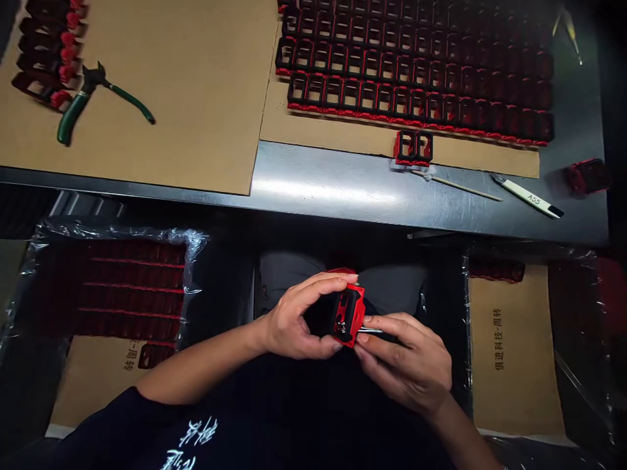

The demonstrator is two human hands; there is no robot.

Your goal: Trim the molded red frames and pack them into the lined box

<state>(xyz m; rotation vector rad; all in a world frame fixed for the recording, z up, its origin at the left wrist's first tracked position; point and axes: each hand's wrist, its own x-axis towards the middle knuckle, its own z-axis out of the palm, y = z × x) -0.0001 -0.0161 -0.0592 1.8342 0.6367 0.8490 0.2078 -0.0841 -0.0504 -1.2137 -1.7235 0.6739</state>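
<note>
Pinching a slim metal rod (371,331), the right hand (416,356) sits at the three o'clock side of a red-and-black frame (359,313), its grip narrow; whether the rod enters the frame, I cannot tell. The left hand (301,316), at nine o'clock, has its grip closed round that frame — fingers over the twelve o'clock end, thumb at six — and holds it on the person's side of the bench (313,176).

Seen from the frame, rows of similar frames (377,98) stand around one o'clock on a cardboard sheet (337,134), with a pair of frames (414,160) set just apart from them. Near that pair lies a thin stick (465,188); at two o'clock, a white-handled tool (531,198) marked "A55", with a single part (589,176) farther out. Green-handled pliers (93,79) rest on a cardboard mat (196,98) at ten, near a short line of red parts (68,49). A plastic-lined bin (196,241) at nine holds rows of red parts (137,287); another bin (466,333) at three holds cardboard (524,352) and some dark red parts (497,269).
</note>
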